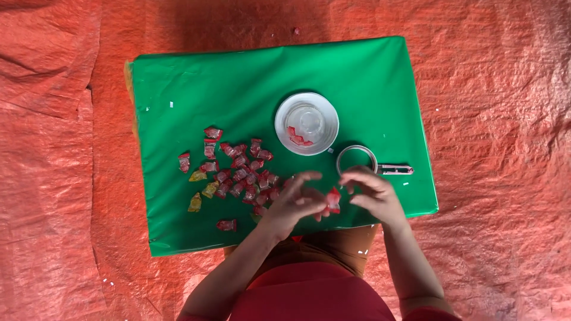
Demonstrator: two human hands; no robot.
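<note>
left hand (292, 202) + right hand (372, 193) both pinch one red wrapped candy (332, 200), grip closed on its ends | risk: wrapper tears unevenly, sweet drops off bench (238, 83) edge just below | left of grip: candy pile (241, 172), elbow may scatter | beyond: small sieve (358, 161), clear cup (307, 123) could tip

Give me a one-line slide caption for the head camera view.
Both hands, left hand and right hand, hold a red wrapped candy over a green-covered table beside a clear plastic cup.
</note>
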